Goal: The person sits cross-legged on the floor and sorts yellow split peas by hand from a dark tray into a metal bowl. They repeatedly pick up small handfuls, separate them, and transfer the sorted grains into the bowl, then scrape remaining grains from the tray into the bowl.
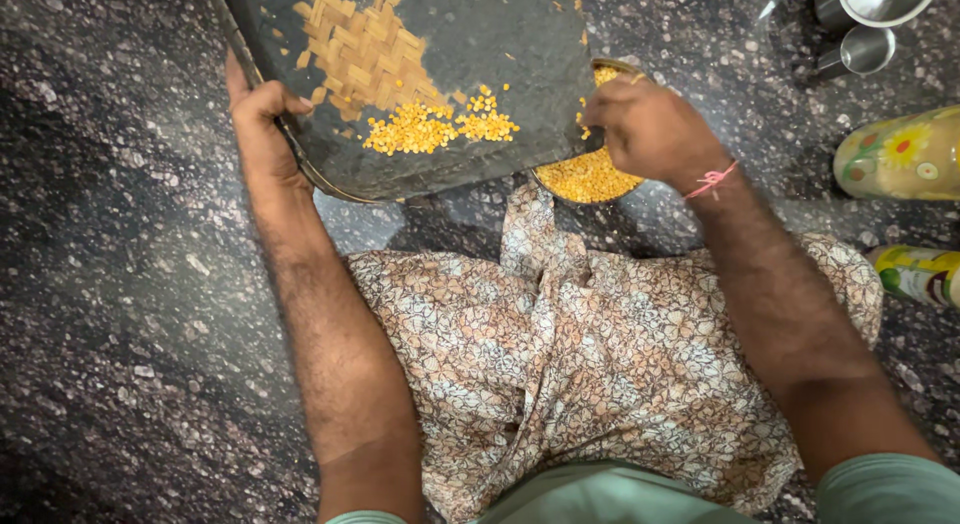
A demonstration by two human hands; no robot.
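A dark woven winnowing tray [500,44] with worn tan patches is held up over a speckled stone floor. A small heap of yellow split lentils [430,129] lies near its lower edge. My left hand [262,124] grips the tray's left rim. My right hand [645,129] grips the tray's right lower corner, with a pink thread on the wrist. Under that corner sits a round metal bowl [590,179] holding more yellow lentils, partly hidden by the tray and my hand.
A patterned cloth [600,354] covers my lap below the tray. Two steel cups [865,49] stand at the top right. A flowered container [900,154] and a second printed package [920,274] lie at the right edge.
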